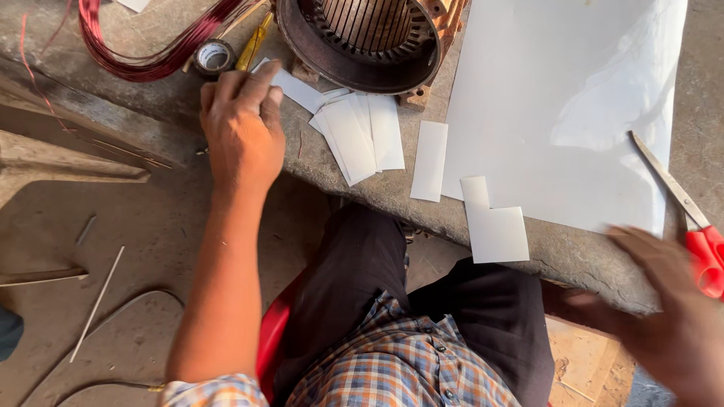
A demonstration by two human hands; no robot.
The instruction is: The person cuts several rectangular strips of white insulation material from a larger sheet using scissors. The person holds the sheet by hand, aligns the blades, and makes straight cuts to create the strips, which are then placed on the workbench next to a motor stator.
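Coil of red copper wire (143, 56) lies top left w/ a tape roll (213, 56) & yellow tool (254, 44) just beside it, a motor stator (362, 45) stands at bench's far edge, thin rod (98, 301) & curved wire (113, 316) lie on the floor below left.

No packages, labels, signs or screens show anywhere around the hands; the white sheets and strips on the tabletop are blank paper, with no printing visible on them.
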